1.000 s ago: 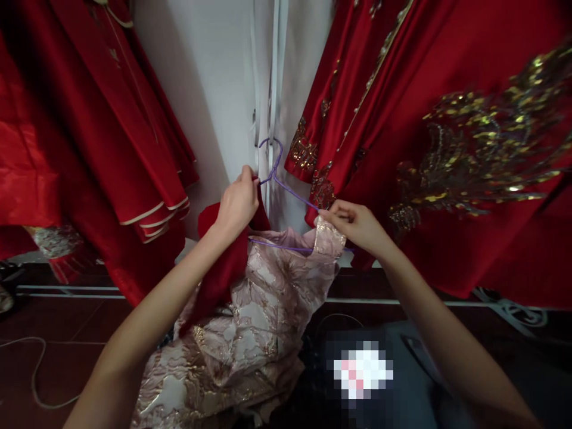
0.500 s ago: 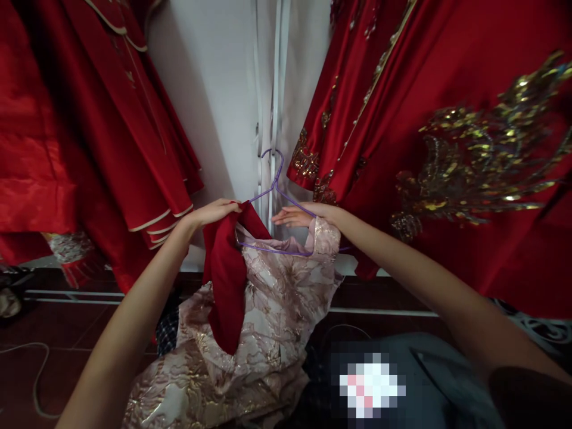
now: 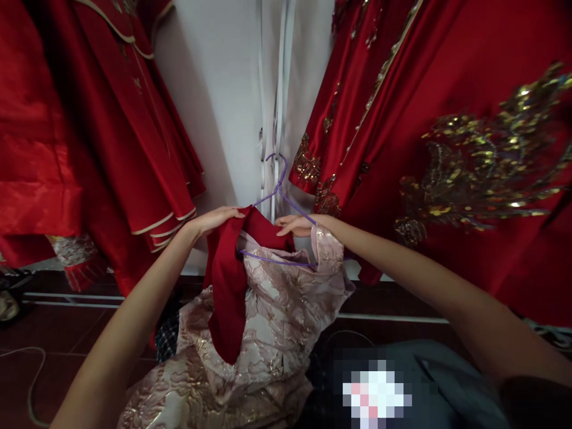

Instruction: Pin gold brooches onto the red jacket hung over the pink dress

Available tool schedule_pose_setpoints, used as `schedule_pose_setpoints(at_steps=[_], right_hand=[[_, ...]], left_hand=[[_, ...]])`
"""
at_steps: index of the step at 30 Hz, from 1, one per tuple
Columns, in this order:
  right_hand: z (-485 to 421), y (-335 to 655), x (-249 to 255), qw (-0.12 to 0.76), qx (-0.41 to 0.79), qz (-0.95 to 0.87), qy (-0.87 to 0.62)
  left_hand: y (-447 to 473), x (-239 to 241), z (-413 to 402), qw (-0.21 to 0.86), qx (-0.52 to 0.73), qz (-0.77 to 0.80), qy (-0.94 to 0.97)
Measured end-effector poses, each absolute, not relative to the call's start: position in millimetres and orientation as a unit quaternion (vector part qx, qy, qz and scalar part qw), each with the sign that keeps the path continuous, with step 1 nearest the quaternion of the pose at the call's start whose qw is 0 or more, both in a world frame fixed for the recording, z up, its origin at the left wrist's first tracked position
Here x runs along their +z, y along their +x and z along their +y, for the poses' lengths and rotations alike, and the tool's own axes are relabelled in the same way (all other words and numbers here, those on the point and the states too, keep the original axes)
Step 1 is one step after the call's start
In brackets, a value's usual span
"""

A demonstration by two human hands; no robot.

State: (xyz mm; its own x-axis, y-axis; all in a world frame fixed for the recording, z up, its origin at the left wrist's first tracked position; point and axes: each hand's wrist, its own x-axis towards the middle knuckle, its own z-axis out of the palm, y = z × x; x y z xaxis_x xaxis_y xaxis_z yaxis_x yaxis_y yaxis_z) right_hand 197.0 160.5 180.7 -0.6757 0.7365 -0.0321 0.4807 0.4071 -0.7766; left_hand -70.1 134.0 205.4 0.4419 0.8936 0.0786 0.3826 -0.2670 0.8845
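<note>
A purple hanger (image 3: 280, 173) carries a pale pink and gold brocade dress (image 3: 277, 310), whose strap (image 3: 329, 245) loops over the hanger's right shoulder. Draped over the hanger's left side is a red cloth (image 3: 229, 286), its long end lying down the dress front. My left hand (image 3: 218, 220) is closed on the red cloth at the hanger's left shoulder. Reaching behind the hanger's right arm, my right hand (image 3: 298, 225) pinches the far edge of the same cloth between thumb and fingers.
Red garments (image 3: 147, 143) hang on the left, and a red gown (image 3: 447, 119) with gold sequins hangs on the right. White straps (image 3: 279, 71) run down the pale wall (image 3: 205, 95) behind the hanger. A cable (image 3: 38, 381) lies on the dark floor at left.
My right hand's fingers, earlier stretched out and apart from the cloth, have closed on its edge. The red cloth now reaches further right behind the hanger.
</note>
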Motion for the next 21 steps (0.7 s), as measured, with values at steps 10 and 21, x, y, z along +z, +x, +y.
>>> schedule_pose_setpoints(at_steps=[10,21], right_hand=[[162.2,226.9,231.4,0.229,-0.048,-0.838,-0.493],[124.6,333.6,235.4,0.042,-0.119,-0.71,-0.693]], left_hand=[[-66.9,177.8,143.8,0.285,0.346,0.374,0.812],[-48.3,163.2,132.5,0.176,0.353,0.382,0.836]])
